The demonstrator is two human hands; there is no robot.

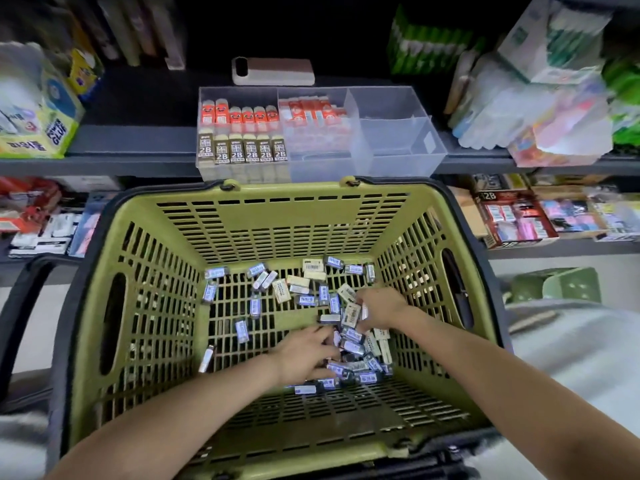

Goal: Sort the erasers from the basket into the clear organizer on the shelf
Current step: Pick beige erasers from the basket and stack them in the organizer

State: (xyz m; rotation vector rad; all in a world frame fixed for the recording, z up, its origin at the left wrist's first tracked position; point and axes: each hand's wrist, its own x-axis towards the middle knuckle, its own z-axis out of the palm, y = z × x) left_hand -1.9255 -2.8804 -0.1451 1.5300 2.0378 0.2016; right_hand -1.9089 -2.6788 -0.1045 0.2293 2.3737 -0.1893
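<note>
An olive-green plastic basket (277, 216) fills the middle of the head view, with several small erasers (301, 282) in blue and cream sleeves scattered on its slatted floor. My left hand (304, 355) lies palm down on the pile at the lower right, fingers curled among erasers. My right hand (379, 306) reaches in just above it and pinches a cream barcode eraser (350, 315). On the shelf behind stands the clear organizer (391, 133): its left bins hold red and brown 2B erasers (242, 133), and its right compartments hold nothing.
A phone-like case (273, 71) lies behind the organizer. Glue boxes (38, 119) sit left on the shelf, plastic packets (533, 109) right. Lower shelves carry stationery boxes (516, 216). A green stool (554, 285) stands right of the basket.
</note>
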